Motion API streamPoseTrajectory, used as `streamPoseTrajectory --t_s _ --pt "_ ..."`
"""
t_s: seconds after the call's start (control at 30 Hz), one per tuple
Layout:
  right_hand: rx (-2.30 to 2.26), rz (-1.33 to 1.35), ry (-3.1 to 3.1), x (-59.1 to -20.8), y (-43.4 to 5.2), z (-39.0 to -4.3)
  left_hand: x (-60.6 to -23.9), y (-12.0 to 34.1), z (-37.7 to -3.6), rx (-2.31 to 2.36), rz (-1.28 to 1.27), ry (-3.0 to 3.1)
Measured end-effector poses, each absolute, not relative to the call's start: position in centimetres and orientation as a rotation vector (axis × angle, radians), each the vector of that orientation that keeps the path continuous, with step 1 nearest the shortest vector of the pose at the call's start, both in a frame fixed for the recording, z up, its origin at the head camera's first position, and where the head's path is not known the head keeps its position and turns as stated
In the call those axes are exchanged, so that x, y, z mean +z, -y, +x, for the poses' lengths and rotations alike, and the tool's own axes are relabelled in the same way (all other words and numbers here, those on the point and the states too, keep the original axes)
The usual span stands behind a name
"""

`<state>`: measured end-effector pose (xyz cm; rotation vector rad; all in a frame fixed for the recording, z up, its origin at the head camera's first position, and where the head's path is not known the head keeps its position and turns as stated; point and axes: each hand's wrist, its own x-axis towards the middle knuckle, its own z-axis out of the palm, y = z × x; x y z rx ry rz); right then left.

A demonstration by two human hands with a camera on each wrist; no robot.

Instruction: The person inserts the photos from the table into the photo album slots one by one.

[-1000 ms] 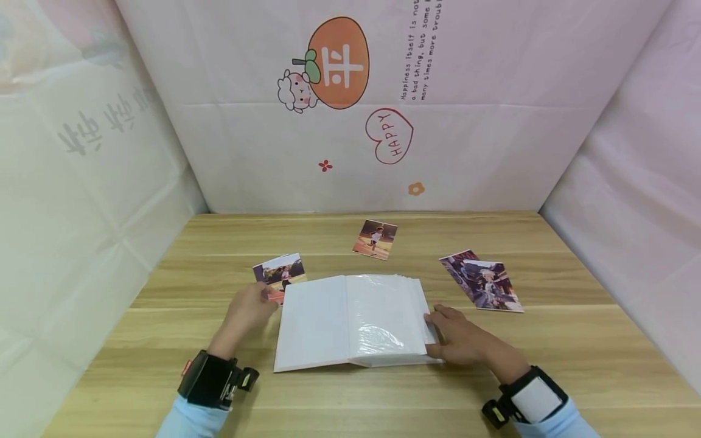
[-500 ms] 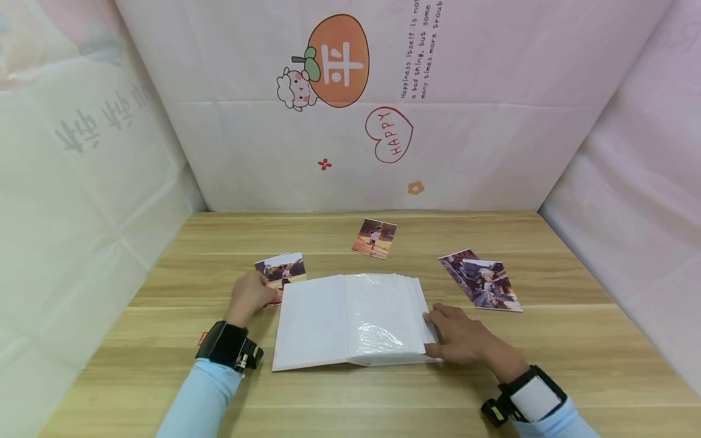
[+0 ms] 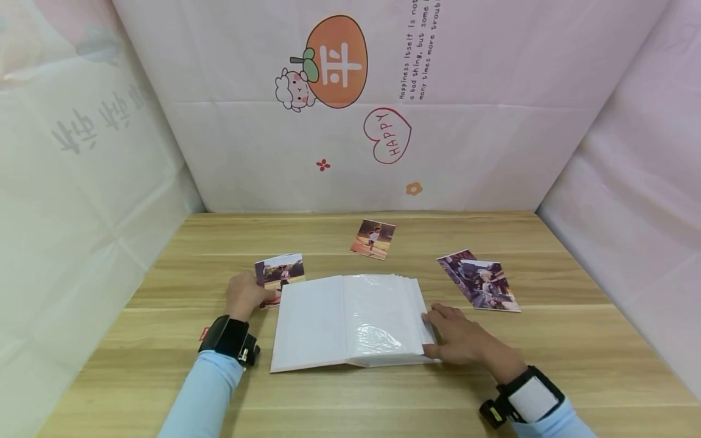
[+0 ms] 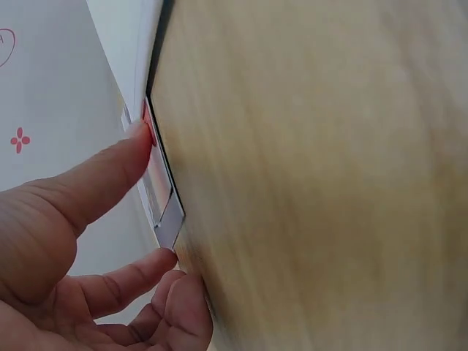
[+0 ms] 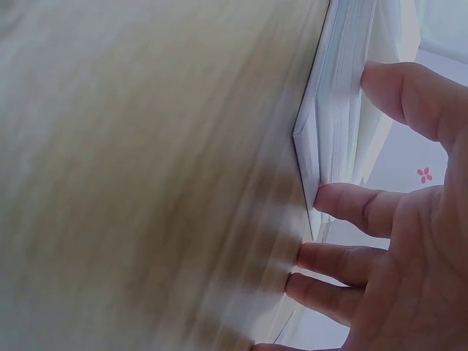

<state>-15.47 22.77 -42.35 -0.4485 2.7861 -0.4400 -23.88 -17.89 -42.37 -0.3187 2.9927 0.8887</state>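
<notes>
An open photo album (image 3: 312, 322) with white pages and clear plastic sleeves lies mid-table. To its left, my left hand (image 3: 244, 295) holds a small stack of photos (image 3: 287, 267) at the near-left corner. In the left wrist view its thumb presses the top photo (image 4: 157, 172), the index fingertip is at the stack's edge, and the other fingers curl by the tabletop. My right hand (image 3: 457, 334) rests at the album's right edge with fingers spread. In the right wrist view the thumb touches the page block (image 5: 344, 95) and the index fingertip meets the cover's corner.
Behind the album lies a photo of a running child (image 3: 373, 239). Two overlapping photos (image 3: 489, 286) lie to the right. A white printed cloth (image 3: 465, 152) hangs behind the wooden table (image 3: 405, 401) and along both sides.
My left hand has shifted slightly left and back around the photo stack's edge, its forearm coming further into view. The stack is a little squarer. My right hand and the album stay put.
</notes>
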Motion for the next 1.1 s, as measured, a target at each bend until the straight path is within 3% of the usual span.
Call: streamPoseTrajectory --t_s 0.57,1.1 --pt "-0.468 -0.45 -2.772 -42.4 -22.6 -15.6 -42.3 18.7 -24.1 0.852 -0.31 -2.963" --pt "-0.471 -0.442 -2.761 -42.1 -22.7 -15.7 -42.7 20.0 -24.1 1.117 -0.354 -2.846"
